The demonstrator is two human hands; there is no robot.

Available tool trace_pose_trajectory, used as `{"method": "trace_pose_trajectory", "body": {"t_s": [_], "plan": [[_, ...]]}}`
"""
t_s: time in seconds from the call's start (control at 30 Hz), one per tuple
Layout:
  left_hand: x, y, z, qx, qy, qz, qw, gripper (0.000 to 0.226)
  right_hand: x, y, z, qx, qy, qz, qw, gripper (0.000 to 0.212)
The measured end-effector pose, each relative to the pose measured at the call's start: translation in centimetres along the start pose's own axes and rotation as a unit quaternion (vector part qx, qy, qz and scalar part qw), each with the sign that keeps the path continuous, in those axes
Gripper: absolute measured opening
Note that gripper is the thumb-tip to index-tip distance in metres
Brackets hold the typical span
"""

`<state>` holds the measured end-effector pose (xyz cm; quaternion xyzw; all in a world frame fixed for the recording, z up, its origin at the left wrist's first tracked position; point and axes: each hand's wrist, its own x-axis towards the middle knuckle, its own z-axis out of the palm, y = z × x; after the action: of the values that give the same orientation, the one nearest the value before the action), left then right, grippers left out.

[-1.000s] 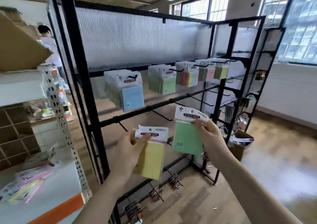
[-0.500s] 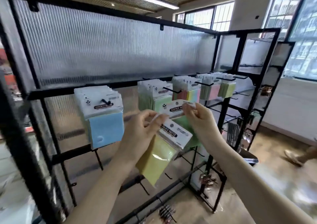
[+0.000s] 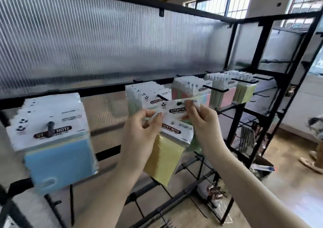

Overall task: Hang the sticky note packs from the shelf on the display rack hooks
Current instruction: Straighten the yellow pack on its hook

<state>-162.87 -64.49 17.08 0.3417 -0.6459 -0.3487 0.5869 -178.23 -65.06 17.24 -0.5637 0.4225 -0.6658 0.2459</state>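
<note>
Fingers [image 3: 191, 110] of the right hand [image 3: 203, 123] pinch a green pack [image 3: 176, 108] at its hook [image 3: 178, 103]; the left hand [image 3: 139, 135] pinches a yellow pack [image 3: 164, 159] (just nearer).

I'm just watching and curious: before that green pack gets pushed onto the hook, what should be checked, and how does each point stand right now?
1. Right hand pinches the green sticky note pack by its header: ok.
2. Header hole lined up with the hook tip: looks close, cannot tell for sure.
3. Hook already bears green packs, colour matches: ok.
4. Left hand holds the yellow sticky note pack clear below the hook: ok.
5. Room left on the hook: cannot tell.
</note>
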Motion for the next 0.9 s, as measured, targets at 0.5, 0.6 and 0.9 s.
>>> {"method": "trace_pose_trajectory", "body": {"t_s": [0.5,0.6,0.9], "plan": [[0.8,-2.9,2.0,0.144,0.186,0.003,0.972,0.021,4.2,4.2,1.0,-0.022,-0.113,-0.057,0.992,0.014],[1.0,-3.5,2.7,0.181,0.24,-0.006,0.954,0.023,5.4,4.8,1.1,-0.06,-0.123,-0.058,0.989,0.028],[0.3,-3.8,6.0,0.23,0.337,0.015,0.913,0.019,7.0,5.9,-0.4,-0.068,-0.188,-0.033,0.979,0.023]]}}
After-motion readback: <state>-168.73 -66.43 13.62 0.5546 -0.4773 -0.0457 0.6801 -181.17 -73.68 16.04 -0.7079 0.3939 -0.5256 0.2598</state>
